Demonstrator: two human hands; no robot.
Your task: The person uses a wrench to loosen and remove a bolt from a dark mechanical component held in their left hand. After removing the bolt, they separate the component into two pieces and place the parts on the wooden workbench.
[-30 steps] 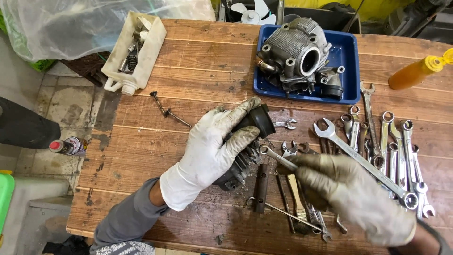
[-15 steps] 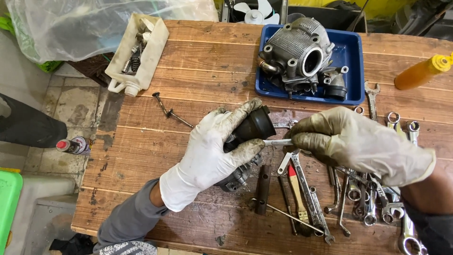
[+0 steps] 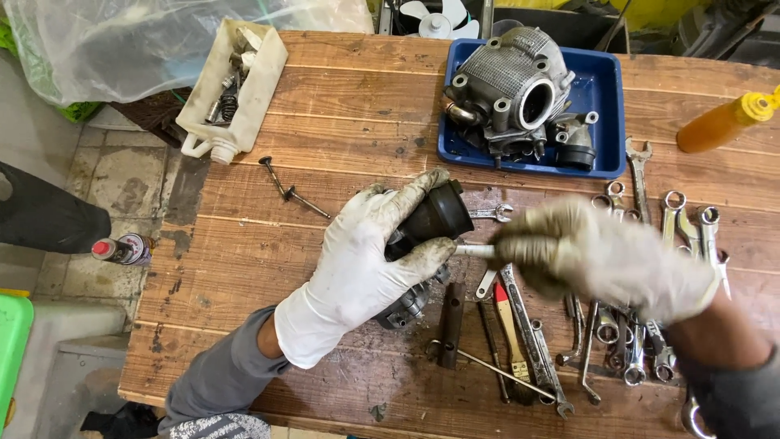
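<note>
At frame centre, the left gloved hand [image 3: 357,272] gripped the dark, greasy carburettor body [image 3: 426,236] while the blurred right gloved hand [image 3: 597,260] pinched a thin metal tool [image 3: 474,251] against it; disassembly appeared unfinished.

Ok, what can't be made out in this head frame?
- Right hand: motion-blurred; its grip on the thin metal tool is unclear.
- Dark part: mostly covered by the left hand.
- Tool tip: hidden where it meets the part.
- Wrenches: partly behind the right hand.
- Orange bottle: cut off by the right edge.
</note>
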